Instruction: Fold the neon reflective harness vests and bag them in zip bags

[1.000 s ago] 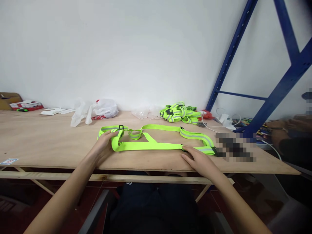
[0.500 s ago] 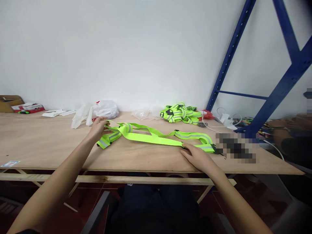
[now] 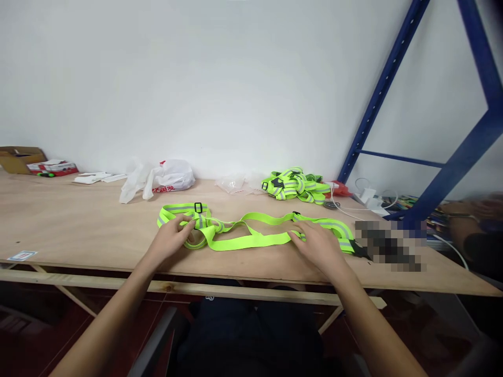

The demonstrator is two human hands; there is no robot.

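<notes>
While green strapping (image 3: 251, 241) lies between | left fingers (image 3: 187, 227) pinch it | right fingers (image 3: 303, 229) atop, grip unclear

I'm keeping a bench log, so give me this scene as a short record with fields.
Left hand: touching the green harness near its left end
Right hand: on the harness, towards its right end
Surface: wooden table
Strap pile: green with grey stripes, behind the harness
White bag: left of the pile, red print
Blue frame: at right
</notes>
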